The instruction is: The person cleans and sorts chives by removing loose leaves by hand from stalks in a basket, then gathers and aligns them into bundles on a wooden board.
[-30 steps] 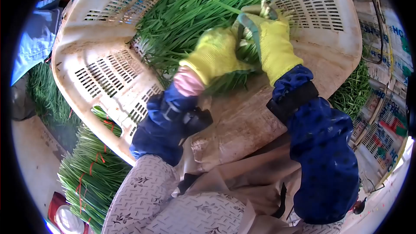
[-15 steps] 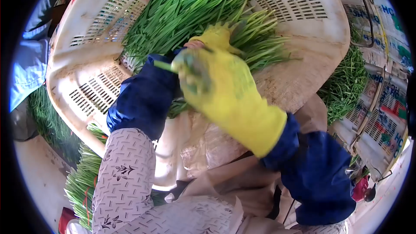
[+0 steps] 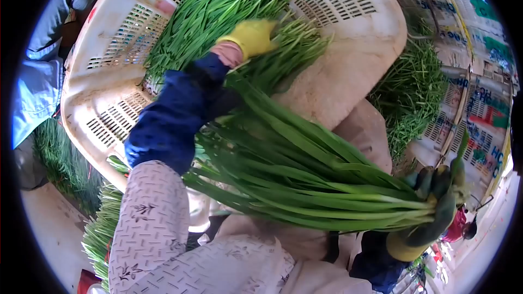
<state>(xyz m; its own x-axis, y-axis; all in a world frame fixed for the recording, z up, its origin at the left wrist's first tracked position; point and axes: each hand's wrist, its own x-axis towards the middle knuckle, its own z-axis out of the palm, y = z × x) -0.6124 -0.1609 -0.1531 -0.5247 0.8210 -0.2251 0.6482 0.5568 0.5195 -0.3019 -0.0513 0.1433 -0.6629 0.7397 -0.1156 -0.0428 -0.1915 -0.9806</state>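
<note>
A white slotted plastic basket (image 3: 348, 71) holds a pile of long green leafy stalks (image 3: 218, 11). My left hand (image 3: 253, 38), in a yellow glove, rests on the stalks in the basket; its fingers are blurred, and whether they grip anything is unclear. At the lower right my right hand (image 3: 436, 201) is closed round the pale root ends of a large bunch of green stalks (image 3: 316, 179). The leaves of that bunch fan out leftward across my lap and past the basket's near edge.
Loose greens (image 3: 411, 92) lie right of the basket, beside printed sacking (image 3: 479, 103). Tied bundles (image 3: 103, 228) stand at the lower left, more greens (image 3: 65, 158) above them. Another person's legs in blue (image 3: 41, 92) are at the far left.
My right hand has swung from the basket to the lower right and now holds a large bunch by its root ends. My left hand stays over the pile. The view has shifted slightly.
</note>
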